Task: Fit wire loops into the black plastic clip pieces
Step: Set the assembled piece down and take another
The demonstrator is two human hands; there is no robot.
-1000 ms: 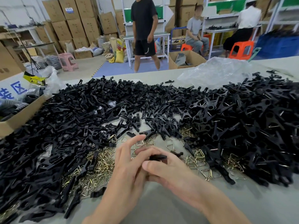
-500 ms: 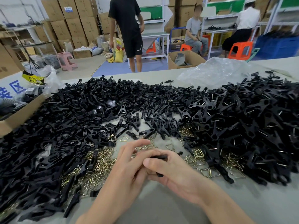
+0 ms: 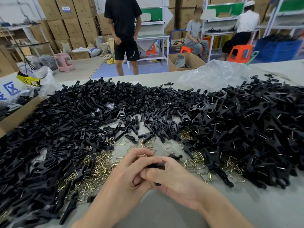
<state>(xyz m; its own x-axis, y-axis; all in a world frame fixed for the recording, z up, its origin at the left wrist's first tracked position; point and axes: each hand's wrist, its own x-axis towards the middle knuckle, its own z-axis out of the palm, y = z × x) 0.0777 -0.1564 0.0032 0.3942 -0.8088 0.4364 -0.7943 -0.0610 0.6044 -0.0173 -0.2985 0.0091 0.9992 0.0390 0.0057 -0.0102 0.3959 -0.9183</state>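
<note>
Stacked brown cardboard cartons [image 3: 72, 22] line the rear left, next to a white wall [image 3: 14, 9]. The floor is grey concrete [image 3: 83, 66], adjoined by a blue floor mat [image 3: 107, 71]. A pink plastic stool [image 3: 63, 60] stands on the concrete. A white metal-framed workbench [image 3: 153, 37] occupies the centre rear, below a green panel [image 3: 156, 13]. Orange plastic stools [image 3: 240, 52] stand by white shelving racks [image 3: 279, 15] on the right, near a blue plastic crate [image 3: 278, 50]. Lighting is even and diffuse.
</note>
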